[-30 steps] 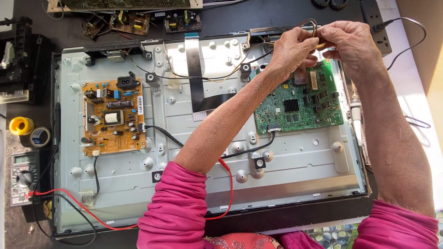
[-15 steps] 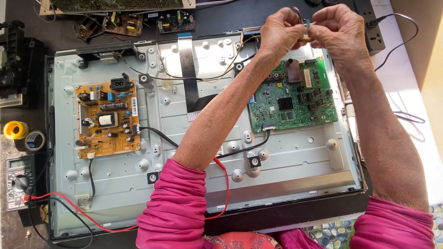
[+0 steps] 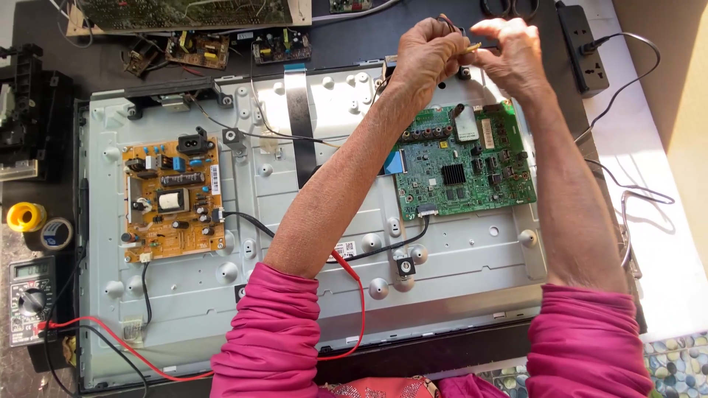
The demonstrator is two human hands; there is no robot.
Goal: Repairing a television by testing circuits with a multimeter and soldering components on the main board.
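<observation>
Sleeves of pink sit nearest us; beyond, our left hand (image 3: 428, 55) and right hand (image 3: 516, 55) meet, fingers (image 3: 493, 28) pinched on a small brass-tipped probe (image 3: 472, 46) above the green circuit board (image 3: 461, 166). Farther off, the dark counter (image 3: 110, 74) carries loose boards.

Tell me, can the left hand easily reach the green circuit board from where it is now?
Probably yes. The left hand is raised just above the upper edge of the green circuit board, and nothing lies between them. But its fingers pinch a small thin part together with the right hand, so it is busy.
</observation>
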